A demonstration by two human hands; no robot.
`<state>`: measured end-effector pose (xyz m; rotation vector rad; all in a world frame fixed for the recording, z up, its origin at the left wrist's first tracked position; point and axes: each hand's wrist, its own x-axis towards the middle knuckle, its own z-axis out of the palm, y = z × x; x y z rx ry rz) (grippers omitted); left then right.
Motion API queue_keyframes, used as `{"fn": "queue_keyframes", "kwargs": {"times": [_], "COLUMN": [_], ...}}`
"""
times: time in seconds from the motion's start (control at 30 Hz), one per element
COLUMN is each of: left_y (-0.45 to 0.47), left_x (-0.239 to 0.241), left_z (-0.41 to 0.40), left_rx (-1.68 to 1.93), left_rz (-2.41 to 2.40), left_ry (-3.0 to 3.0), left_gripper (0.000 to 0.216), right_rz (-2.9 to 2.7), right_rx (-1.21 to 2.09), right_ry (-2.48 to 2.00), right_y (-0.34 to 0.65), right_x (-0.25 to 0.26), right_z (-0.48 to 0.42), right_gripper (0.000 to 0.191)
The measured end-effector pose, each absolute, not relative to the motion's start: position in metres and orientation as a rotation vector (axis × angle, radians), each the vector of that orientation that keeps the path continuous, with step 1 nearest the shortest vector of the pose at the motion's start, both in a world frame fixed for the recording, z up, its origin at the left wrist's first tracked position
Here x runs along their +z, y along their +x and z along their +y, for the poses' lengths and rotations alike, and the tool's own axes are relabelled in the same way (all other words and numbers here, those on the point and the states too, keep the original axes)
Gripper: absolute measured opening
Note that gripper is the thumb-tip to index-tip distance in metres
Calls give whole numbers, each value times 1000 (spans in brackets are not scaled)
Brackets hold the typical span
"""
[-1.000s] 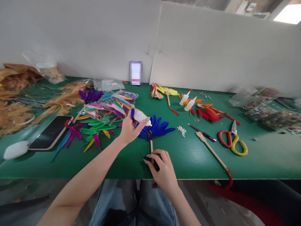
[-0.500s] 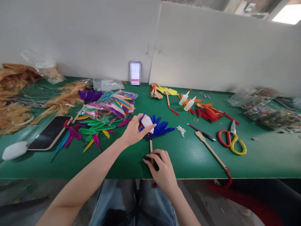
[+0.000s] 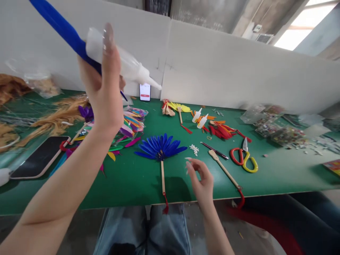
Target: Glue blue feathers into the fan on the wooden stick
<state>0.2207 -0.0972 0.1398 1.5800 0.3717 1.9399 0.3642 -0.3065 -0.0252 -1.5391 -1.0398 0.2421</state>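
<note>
My left hand (image 3: 105, 83) is raised high and close to the camera, closed round a white glue bottle (image 3: 124, 63) and a long blue feather (image 3: 61, 30); the bottle's nozzle points right. A blue feather fan (image 3: 158, 147) on a thin wooden stick with a red tassel lies flat on the green table (image 3: 278, 177) at the front edge. My right hand (image 3: 202, 179) hovers just right of the stick, fingers loosely curled and apart, holding nothing.
Loose coloured feathers in bags (image 3: 130, 122) lie left of the fan, with a phone (image 3: 39, 157) and straw-coloured fibres (image 3: 57, 115) further left. To the right are white beads (image 3: 194, 149), a wooden stick (image 3: 224, 170), red-and-yellow scissors (image 3: 243, 158), two more glue bottles (image 3: 199, 117), red feathers (image 3: 223, 130) and a yellow fan (image 3: 179, 106).
My left hand has lifted the glue bottle and feather from the fan up towards the camera. My right hand has let go of the fan's stick and moved right.
</note>
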Motion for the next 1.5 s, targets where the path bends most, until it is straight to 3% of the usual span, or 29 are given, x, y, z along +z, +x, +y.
{"fn": "queue_keyframes", "kwargs": {"times": [0.07,0.23,0.37,0.5,0.77,0.93,1.1,1.2,1.33,1.5], "left_y": [222,223,221,219,221,233,235,224,197,171], "left_x": [130,71,55,53,43,44,37,31,27,30], "left_z": [-97,-108,-105,-101,-145,-168,-170,-170,-175,-182], "left_rx": [1845,1119,1226,940,576,531,444,409,444,500], "left_rz": [505,754,735,692,592,526,504,533,544,544], "left_ry": [1629,1976,1511,858,558,429,382,389,430,668], "left_gripper": [34,38,32,33,35,41,52,51,31,31], "right_rz": [-949,-918,-968,-1071,-1302,-1293,-1209,-1042,-936,-943], "right_rx": [240,250,234,233,674,873,783,642,515,539], "right_ry": [-1533,-1542,-1549,-1538,-1249,-1059,-1131,-1147,-1460,-1645], "right_y": [372,382,389,399,381,358,354,372,413,443], "right_x": [-22,-15,-3,4,5,19,27,27,14,-24], "right_z": [-307,-307,-296,-277,-226,-205,-197,-186,-166,-150], "right_gripper": [16,18,20,28,65,49,34,38,50,44]}}
